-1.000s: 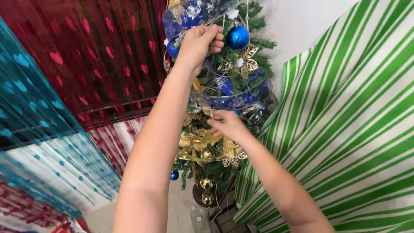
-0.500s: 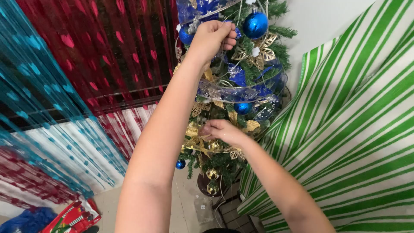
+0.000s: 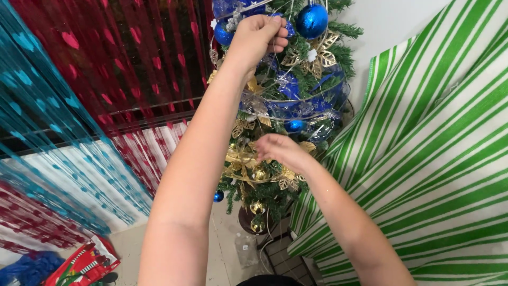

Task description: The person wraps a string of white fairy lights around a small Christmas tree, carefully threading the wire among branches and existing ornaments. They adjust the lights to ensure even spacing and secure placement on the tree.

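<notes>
Head view, looking down a small decorated tree: the left hand, fingers pinched together, holds a sheer blue ribbon looped round the upper branches; it looks light, floppy and snag-prone, best gripped at its wired edge. The right hand, fingers loosely curled, touches gold leaf ornaments lower down. A red package lies on the floor, bottom left.
</notes>
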